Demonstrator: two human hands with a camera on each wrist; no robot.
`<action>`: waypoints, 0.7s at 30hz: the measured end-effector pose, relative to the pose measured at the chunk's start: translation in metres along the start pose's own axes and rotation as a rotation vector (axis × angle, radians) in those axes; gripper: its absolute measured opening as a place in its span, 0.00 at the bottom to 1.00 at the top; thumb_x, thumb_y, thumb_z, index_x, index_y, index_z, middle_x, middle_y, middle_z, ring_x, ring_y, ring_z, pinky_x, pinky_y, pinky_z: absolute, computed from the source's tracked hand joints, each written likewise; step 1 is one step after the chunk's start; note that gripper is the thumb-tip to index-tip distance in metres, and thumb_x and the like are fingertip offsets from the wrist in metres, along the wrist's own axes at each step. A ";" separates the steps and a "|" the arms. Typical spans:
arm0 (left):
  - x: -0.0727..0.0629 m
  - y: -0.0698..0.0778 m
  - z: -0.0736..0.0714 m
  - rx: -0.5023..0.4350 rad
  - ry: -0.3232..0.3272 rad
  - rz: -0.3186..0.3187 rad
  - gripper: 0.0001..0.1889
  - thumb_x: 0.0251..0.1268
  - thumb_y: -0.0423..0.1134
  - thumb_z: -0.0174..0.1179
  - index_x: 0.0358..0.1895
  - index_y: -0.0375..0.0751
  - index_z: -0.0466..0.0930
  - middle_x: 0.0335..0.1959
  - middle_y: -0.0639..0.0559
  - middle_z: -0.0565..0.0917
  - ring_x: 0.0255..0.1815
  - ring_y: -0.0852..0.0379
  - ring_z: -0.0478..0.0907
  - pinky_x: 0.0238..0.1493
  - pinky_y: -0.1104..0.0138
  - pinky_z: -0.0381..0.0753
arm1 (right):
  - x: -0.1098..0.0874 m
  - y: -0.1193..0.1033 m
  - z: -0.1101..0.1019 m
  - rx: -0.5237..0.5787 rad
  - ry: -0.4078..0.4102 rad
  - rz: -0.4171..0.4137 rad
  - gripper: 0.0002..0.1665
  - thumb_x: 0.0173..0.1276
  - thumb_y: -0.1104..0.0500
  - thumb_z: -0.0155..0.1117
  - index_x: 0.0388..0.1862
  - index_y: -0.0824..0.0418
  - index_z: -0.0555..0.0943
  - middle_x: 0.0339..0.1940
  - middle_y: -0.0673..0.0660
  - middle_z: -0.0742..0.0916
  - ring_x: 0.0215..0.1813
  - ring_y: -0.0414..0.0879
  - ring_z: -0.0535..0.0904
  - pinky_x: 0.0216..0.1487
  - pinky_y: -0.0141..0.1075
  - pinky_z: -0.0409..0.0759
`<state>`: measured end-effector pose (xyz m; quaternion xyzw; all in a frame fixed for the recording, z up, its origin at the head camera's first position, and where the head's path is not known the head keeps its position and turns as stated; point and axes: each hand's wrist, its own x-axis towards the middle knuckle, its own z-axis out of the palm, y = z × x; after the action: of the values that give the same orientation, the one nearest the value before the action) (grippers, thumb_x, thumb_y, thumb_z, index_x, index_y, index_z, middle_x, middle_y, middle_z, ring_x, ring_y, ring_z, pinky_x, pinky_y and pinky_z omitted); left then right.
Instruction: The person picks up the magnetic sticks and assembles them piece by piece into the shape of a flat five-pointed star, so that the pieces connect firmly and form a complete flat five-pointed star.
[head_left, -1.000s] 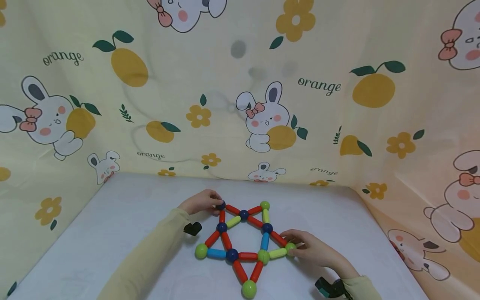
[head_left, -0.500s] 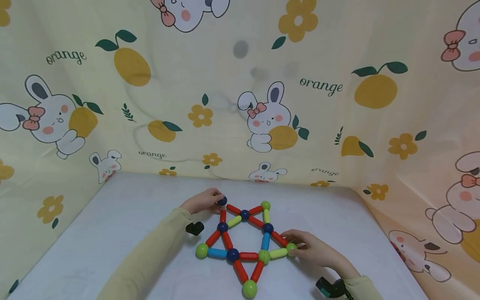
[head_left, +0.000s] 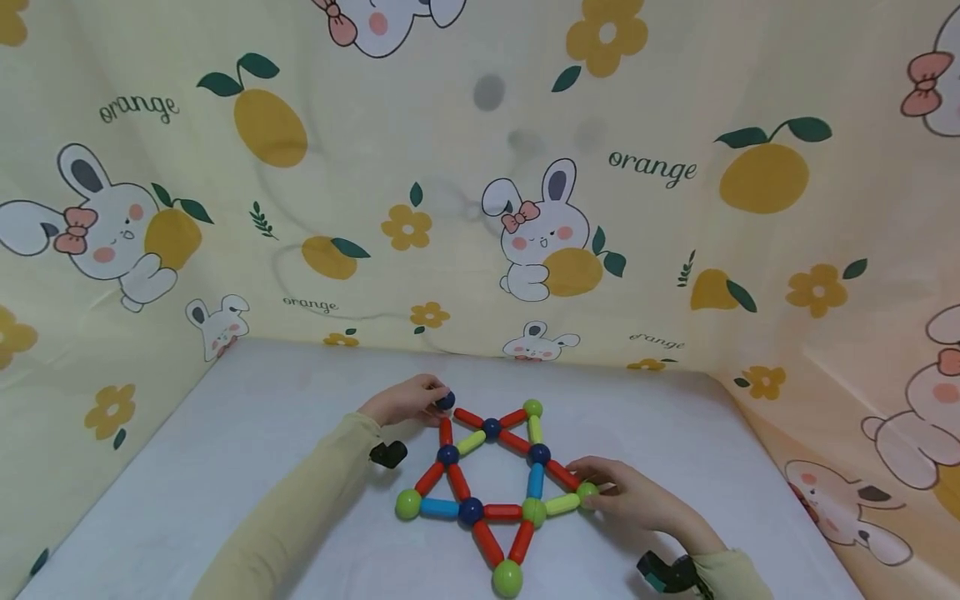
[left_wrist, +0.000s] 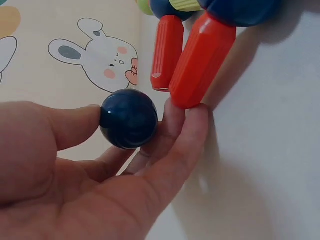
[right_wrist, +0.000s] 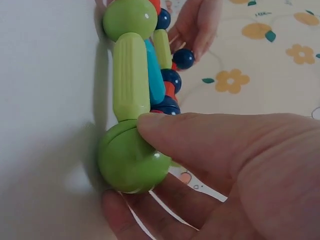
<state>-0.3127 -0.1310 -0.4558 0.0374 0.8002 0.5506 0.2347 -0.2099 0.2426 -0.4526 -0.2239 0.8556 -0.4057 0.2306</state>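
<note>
Between thumb and fingers, my left hand (head_left: 405, 402) pinches a dark blue ball (left_wrist: 129, 119), held just off the free ends of two red rods. In the left wrist view, fingertips touch the end of the nearer red rod (left_wrist: 202, 60). Those rods belong to a flat star of ball-and-rod magnetic building pieces, with dark blue and green balls joined by red, blue and yellow-green rods. At the star's right tip, my right hand (head_left: 630, 496) holds a green ball (right_wrist: 132, 157), thumb on top where a yellow-green rod (right_wrist: 131, 75) meets it.
The star lies on a white table (head_left: 247, 433). Its nearest tip is a green ball (head_left: 507, 578), and another green ball (head_left: 408, 504) marks the left tip. A patterned curtain (head_left: 450, 167) with rabbits and oranges rises behind and along both sides.
The left hand has lifted the dark blue ball off the red rods' ends, slightly up and away, opening a gap. The right hand keeps its hold on the green ball.
</note>
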 end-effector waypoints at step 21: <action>-0.001 -0.007 0.004 -0.036 0.019 -0.021 0.15 0.73 0.39 0.53 0.53 0.31 0.72 0.44 0.39 0.78 0.39 0.48 0.78 0.42 0.61 0.82 | 0.018 -0.002 -0.001 0.003 -0.014 0.017 0.23 0.67 0.64 0.62 0.60 0.62 0.74 0.53 0.60 0.80 0.51 0.55 0.77 0.51 0.51 0.78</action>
<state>-0.3086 -0.1303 -0.4625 0.0194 0.7926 0.5628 0.2337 -0.2240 0.2319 -0.4549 -0.2190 0.8553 -0.4035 0.2402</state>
